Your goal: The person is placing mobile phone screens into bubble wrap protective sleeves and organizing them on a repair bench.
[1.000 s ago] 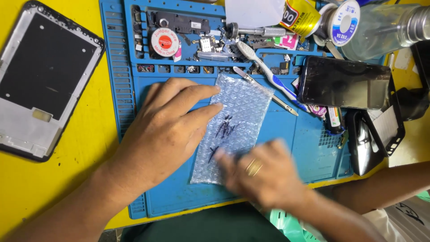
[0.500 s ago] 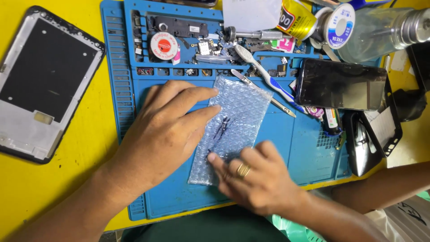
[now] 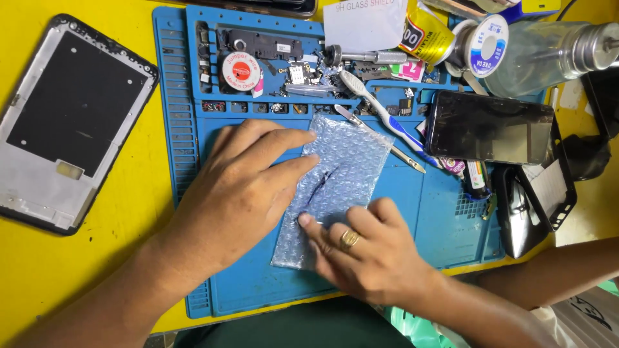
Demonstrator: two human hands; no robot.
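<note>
A clear bubble-wrap pouch [image 3: 348, 164] lies on the blue work mat [image 3: 445, 225], with a thin dark part showing through its middle. My left hand [image 3: 242, 193] rests flat on the pouch's left side, fingers spread and pressing down. My right hand [image 3: 367, 248], wearing a gold ring, presses its fingers on the pouch's lower end, one fingertip near the dark part. Neither hand grips anything.
A phone frame [image 3: 64, 122] lies on the yellow table at left. A dark phone [image 3: 490, 125], a toothbrush [image 3: 380, 113], tweezers [image 3: 387, 145], a glass bottle [image 3: 541, 55], tape rolls and small parts in the mat's trays crowd the top and right.
My right hand has slid up and left along the pouch's lower end toward the dark part. My left hand has stayed pressed on the pouch.
</note>
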